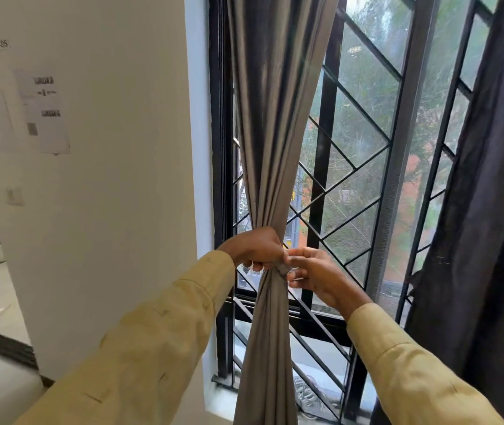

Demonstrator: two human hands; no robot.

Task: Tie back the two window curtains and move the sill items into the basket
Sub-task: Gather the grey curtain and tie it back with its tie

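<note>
Here the gathered curtain [270, 154] runs vertically through the clenched grip of the left hand [255, 249], the right hand [313, 276] touching beside it, pinching the tie band [282, 269].

The left curtain [270, 148] hangs before the window [364, 133], right curtain [496, 179] beside it.

Single head-worn wide-angle view, facing forward and slightly down, close to the window [367, 148]
</note>
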